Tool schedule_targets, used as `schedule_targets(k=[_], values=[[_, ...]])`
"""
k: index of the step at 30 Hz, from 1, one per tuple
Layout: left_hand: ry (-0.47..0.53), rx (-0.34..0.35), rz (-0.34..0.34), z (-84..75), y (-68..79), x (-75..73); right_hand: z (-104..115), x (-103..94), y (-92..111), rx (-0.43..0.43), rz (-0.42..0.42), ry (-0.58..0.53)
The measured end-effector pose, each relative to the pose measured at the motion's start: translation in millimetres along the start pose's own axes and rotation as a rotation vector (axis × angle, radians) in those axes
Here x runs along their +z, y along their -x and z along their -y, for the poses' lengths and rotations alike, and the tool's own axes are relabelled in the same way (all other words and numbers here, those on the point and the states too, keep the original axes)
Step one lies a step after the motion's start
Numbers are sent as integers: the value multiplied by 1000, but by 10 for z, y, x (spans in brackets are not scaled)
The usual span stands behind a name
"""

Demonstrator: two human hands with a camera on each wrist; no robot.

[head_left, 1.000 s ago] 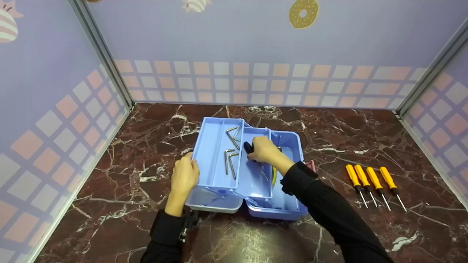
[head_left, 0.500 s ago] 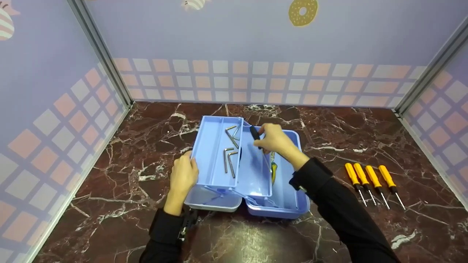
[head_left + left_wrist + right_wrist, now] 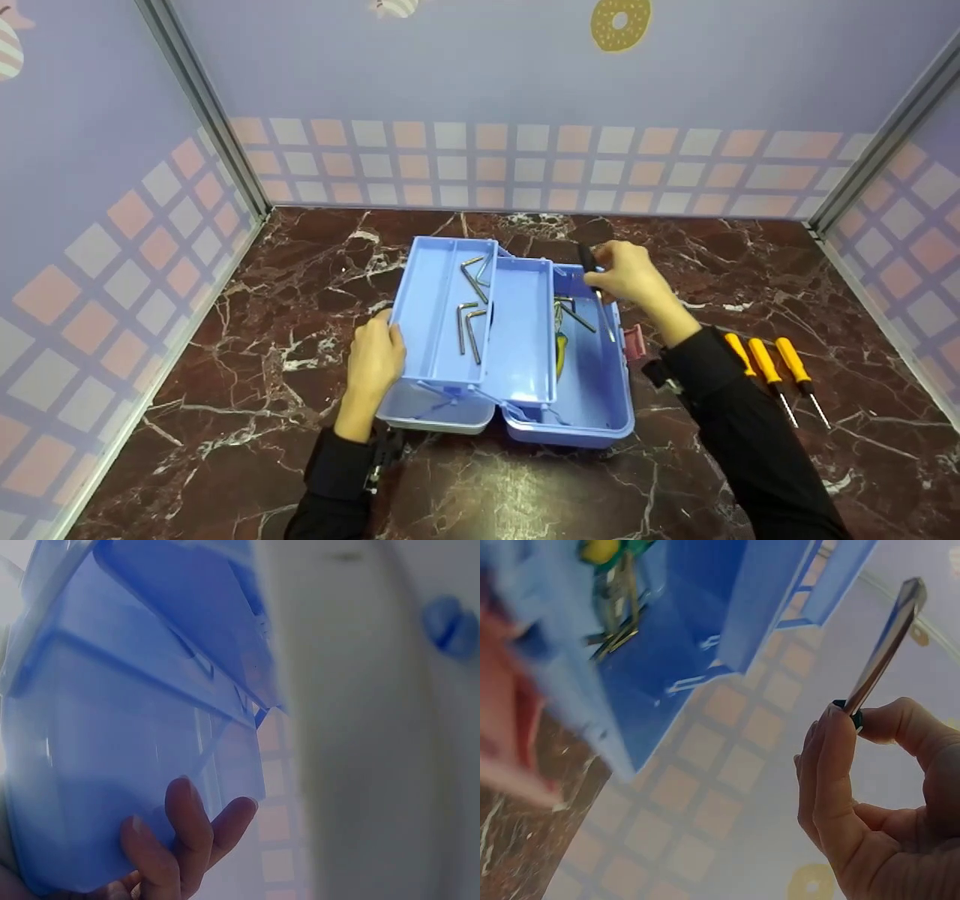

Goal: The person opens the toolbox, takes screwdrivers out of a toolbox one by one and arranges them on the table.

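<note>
My right hand point(image 3: 630, 274) pinches a flat-blade screwdriver point(image 3: 587, 258) by its black handle, above the right end of a blue toolbox point(image 3: 570, 433). In the right wrist view its steel blade point(image 3: 891, 645) sticks out past the fingertips. My left hand point(image 3: 375, 352) holds the left side of the opened toolbox; in the left wrist view, its bent fingers point(image 3: 189, 821) lie against the blue plastic. Several L-shaped hex keys point(image 3: 474, 337) lie in the upper tray point(image 3: 420, 315). Pliers with yellow-green handles point(image 3: 561, 354) and more hex keys point(image 3: 579, 317) lie in the bottom compartment.
Several yellow-handled screwdrivers point(image 3: 792, 358) lie in a row on the dark marbled table point(image 3: 247, 450), partly behind the right sleeve. A red latch point(image 3: 634, 343) juts from the toolbox's right side. Patterned panels point(image 3: 540, 75) enclose the table at the back and sides.
My right hand has lifted the black-handled screwdriver out of the middle tray and carried it right, over the bottom compartment. My left hand has kept its place on the toolbox.
</note>
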State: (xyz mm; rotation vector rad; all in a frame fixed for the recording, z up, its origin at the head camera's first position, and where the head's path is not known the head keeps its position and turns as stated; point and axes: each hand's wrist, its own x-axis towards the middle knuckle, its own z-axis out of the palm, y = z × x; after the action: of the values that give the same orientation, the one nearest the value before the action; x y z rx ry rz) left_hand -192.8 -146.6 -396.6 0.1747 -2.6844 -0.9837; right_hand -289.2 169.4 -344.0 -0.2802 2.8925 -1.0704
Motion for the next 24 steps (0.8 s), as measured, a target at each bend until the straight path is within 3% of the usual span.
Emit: schedule_targets(k=[5, 8, 17, 24], values=[[1, 2, 4, 1, 7, 4, -228, -109, 65, 13, -42, 98], [3, -5, 9, -4, 8, 2, -383, -184, 122, 44, -30, 50], [-4, 15, 7, -15, -7, -14, -921, -327, 311, 114, 23, 100], [1, 13, 6, -3, 2, -11, -1212, -301, 383, 172, 75, 281]])
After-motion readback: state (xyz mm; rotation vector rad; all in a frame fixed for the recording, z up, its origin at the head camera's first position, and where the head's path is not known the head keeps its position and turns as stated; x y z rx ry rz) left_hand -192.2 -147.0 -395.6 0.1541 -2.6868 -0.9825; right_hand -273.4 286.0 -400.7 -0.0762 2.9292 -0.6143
